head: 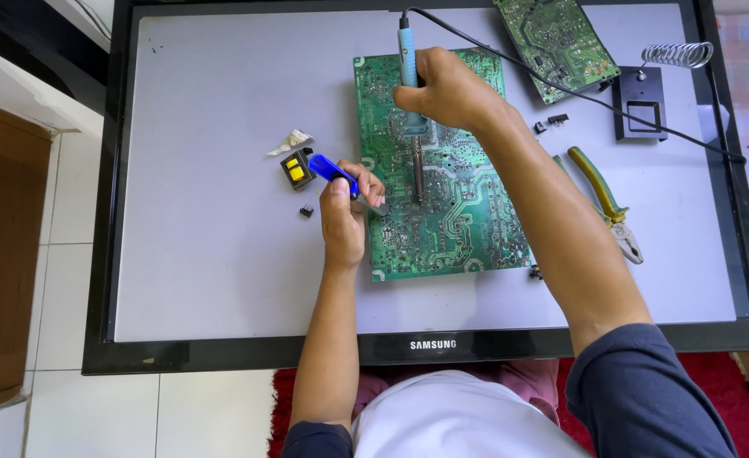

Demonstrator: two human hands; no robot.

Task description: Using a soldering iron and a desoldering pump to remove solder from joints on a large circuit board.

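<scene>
flat monitor screen (222, 254) lying face up serves as bench. head view: green circuit board (459, 220) at centre. right hand (446, 89) closed around blue soldering iron (410, 80), tip down on the board. left hand (345, 216) at the board's left edge, gripping blue-handled tool (332, 170). yellow transformer (295, 170) just beside it. pliers (607, 203), iron stand (641, 102) and second board (556, 38) to the right.

Likely a home repair corner: tiled floor (103, 407), circuit boards (438, 170).
</scene>
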